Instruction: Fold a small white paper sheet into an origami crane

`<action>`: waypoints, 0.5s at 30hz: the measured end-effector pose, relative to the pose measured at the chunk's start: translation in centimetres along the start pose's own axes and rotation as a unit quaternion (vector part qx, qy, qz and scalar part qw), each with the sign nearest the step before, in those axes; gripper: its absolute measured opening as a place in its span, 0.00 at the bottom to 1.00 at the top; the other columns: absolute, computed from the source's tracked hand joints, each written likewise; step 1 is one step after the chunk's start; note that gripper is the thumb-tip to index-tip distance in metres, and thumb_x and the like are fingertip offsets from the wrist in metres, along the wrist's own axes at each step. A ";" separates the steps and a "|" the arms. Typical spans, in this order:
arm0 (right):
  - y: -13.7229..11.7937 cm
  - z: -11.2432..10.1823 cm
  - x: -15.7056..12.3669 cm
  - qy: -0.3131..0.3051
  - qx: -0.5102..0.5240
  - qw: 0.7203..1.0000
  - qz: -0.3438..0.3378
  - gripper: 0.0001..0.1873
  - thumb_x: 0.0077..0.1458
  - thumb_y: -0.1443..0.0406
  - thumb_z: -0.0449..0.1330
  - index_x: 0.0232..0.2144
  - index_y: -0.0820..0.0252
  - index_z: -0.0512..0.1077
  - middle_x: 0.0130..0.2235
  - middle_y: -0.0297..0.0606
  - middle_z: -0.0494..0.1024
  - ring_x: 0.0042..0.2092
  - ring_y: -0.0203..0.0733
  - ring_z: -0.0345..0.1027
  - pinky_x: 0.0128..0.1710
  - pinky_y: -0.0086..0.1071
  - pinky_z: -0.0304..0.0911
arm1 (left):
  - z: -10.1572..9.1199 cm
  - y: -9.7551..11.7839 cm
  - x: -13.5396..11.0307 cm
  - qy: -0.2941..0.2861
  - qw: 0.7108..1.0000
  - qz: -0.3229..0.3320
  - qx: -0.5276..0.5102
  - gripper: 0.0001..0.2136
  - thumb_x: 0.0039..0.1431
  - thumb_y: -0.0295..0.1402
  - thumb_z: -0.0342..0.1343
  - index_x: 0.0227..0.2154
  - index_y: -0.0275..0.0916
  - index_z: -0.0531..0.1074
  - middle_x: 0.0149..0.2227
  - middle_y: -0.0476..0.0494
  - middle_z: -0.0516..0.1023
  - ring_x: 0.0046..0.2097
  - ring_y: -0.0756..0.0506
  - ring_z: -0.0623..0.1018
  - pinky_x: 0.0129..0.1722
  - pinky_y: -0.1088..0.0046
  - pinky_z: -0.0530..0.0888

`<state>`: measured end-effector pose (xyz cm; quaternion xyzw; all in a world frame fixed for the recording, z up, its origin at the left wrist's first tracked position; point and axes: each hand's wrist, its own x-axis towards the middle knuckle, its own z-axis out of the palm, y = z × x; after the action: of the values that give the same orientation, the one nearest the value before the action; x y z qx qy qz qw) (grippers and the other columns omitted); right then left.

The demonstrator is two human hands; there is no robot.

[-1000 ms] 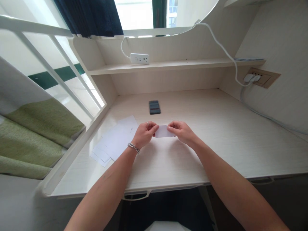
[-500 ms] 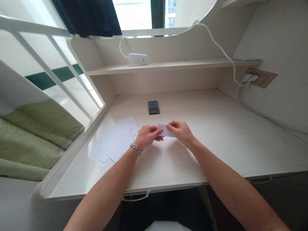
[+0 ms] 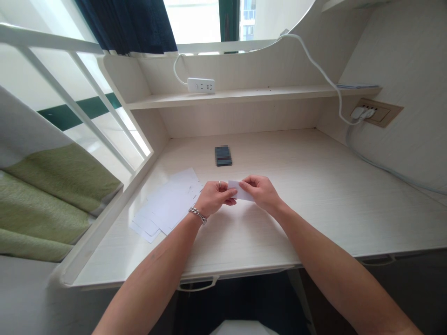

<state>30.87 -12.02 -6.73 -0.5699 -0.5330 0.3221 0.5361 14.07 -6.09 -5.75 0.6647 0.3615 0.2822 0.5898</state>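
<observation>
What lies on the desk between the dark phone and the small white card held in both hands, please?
Nothing: in the head view, only bare desk shows between the dark phone and the white card, which the left hand and right hand pinch.

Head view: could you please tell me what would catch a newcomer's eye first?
Both hands, left hand and right hand, pinch a small white card above the desk middle. Loose white sheets lie to their left, and a dark blurred object sits behind.

Card white; sheets white; desk pale wood-grain; bracelet silver; curtain navy; bedding green.
</observation>
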 end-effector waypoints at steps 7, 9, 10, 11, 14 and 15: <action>0.0 0.1 -0.1 0.004 0.000 1.000 0.001 0.12 0.50 0.56 0.60 0.26 0.60 0.74 0.28 0.37 0.76 0.30 0.39 0.66 0.29 0.31 0.59 | -0.2 -0.1 0.0 -0.016 1.000 -0.004 -0.008 0.13 0.46 0.38 0.67 0.27 0.32 0.76 0.23 0.41 0.79 0.26 0.47 0.79 0.30 0.72 0.78; -0.1 0.1 -0.1 0.003 0.000 1.000 0.004 0.12 0.50 0.57 0.61 0.26 0.61 0.74 0.28 0.37 0.76 0.30 0.39 0.66 0.29 0.31 0.58 | -0.2 -0.2 0.0 -0.017 1.000 -0.008 -0.009 0.13 0.46 0.38 0.67 0.27 0.32 0.76 0.23 0.41 0.79 0.26 0.48 0.79 0.30 0.72 0.78; -0.2 0.1 -0.1 0.001 0.000 1.000 0.005 0.12 0.50 0.57 0.61 0.26 0.61 0.74 0.28 0.37 0.76 0.30 0.39 0.66 0.29 0.31 0.58 | -0.3 -0.1 0.0 -0.017 1.000 -0.010 -0.008 0.13 0.47 0.38 0.67 0.27 0.32 0.76 0.23 0.41 0.79 0.26 0.48 0.79 0.30 0.72 0.78; -0.2 0.1 -0.1 -0.002 0.001 1.000 0.007 0.12 0.50 0.57 0.60 0.27 0.61 0.74 0.28 0.37 0.76 0.30 0.39 0.66 0.30 0.31 0.58 | -0.3 -0.1 0.0 -0.018 1.000 -0.012 -0.005 0.12 0.47 0.37 0.67 0.27 0.32 0.76 0.23 0.41 0.79 0.26 0.48 0.79 0.30 0.72 0.78; -0.4 0.0 -0.1 -0.012 -0.002 1.000 0.009 0.12 0.51 0.56 0.60 0.27 0.60 0.74 0.28 0.37 0.76 0.30 0.39 0.66 0.29 0.31 0.58 | -0.3 0.0 0.0 -0.021 1.000 -0.018 0.007 0.13 0.45 0.37 0.68 0.26 0.32 0.75 0.22 0.42 0.78 0.26 0.48 0.78 0.29 0.72 0.78; -0.4 0.0 -0.1 -0.012 -0.008 1.000 0.007 0.12 0.51 0.56 0.60 0.26 0.60 0.74 0.28 0.36 0.76 0.30 0.39 0.66 0.29 0.31 0.58 | -0.3 0.1 0.0 -0.021 1.000 -0.019 0.008 0.13 0.45 0.37 0.68 0.25 0.32 0.75 0.23 0.42 0.77 0.26 0.48 0.78 0.29 0.73 0.78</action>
<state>30.75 -12.13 -6.40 -0.5743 -0.5379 0.3286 0.5224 13.81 -5.94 -5.59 0.6677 0.3643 0.2542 0.5973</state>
